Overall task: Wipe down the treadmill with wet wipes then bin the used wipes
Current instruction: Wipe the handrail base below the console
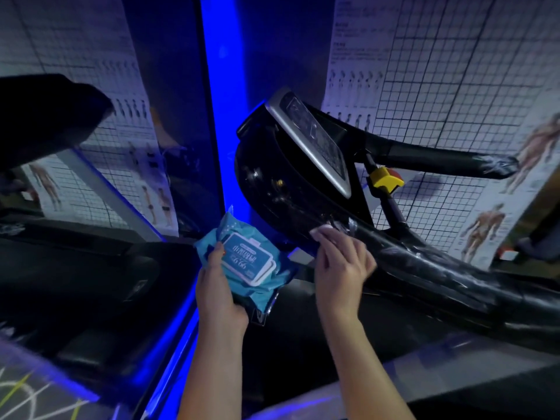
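Note:
A black treadmill fills the right of the head view, with a silver-framed console (315, 144) and a plastic-wrapped near handrail (424, 262). My left hand (218, 286) grips a blue pack of wet wipes (251, 262) with a white lid, held left of the handrail. My right hand (339, 259) holds a white wipe (322, 230) against the handrail's upper end, just below the console housing. Most of the wipe is hidden under my fingers.
A yellow safety clip (385, 177) sits right of the console, and a second black handrail (448, 159) reaches right behind it. Gridded anatomy posters (454, 71) cover the walls. A blue light strip (224, 101) runs down the middle. Another dark machine (75, 268) stands at left.

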